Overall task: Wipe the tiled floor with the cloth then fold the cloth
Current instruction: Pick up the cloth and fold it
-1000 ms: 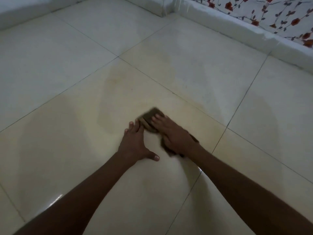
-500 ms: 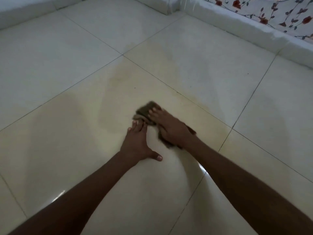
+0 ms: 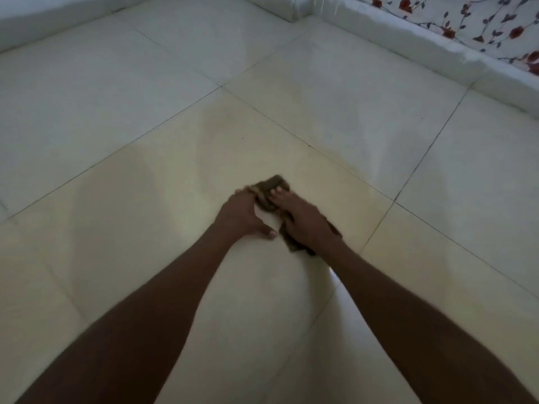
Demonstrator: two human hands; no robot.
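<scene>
Two hands: both on the cloth (image 3: pixel 267 189), mid-tile on the floor (image 3: pixel 335 106).
Left hand (image 3: pixel 240 212): fingertips curl on its 9 o'clock edge.
Right hand (image 3: pixel 303 221): fingers flat, pressing it down.
Progress: cloth bunched; folding seems just begun, wiping likely done.

No legible text, labels, brands, numbers or signs anywhere in view; nothing readable on any visible surface.

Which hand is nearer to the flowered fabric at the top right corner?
Right. The right hand lies flat on the brown cloth, on the side toward the flowered fabric. The left hand is farther away, at the cloth's left edge.
</scene>
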